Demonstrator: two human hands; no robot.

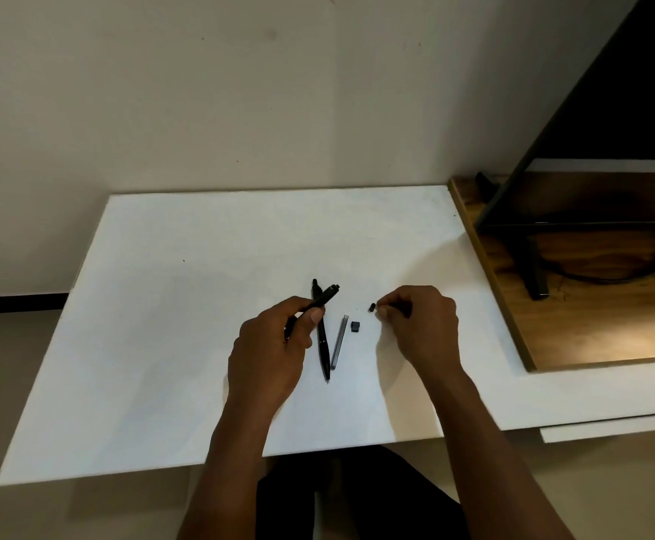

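Pen: black, slim, tilted above the table, gripped by left hand.
Cap: small, black, seemingly pinched at right hand fingertips.

- No writing, brand, number or sign can be read anywhere.
- The black pen gripped by the left hand shows no readable print.
- The second pen and grey tube, just right of that grip, show nothing readable.
- The small black piece pinched by the right hand is too small to tell.

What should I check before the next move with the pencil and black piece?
1. Left hand grips pencil: ok.
2. Right hand pinches black piece: ok.
3. Pencil end open for the black piece: cannot tell.
4. Lead tube and cap lie on table, apart from both hands: ok.
5. Second pen clear of left hand: cannot tell.
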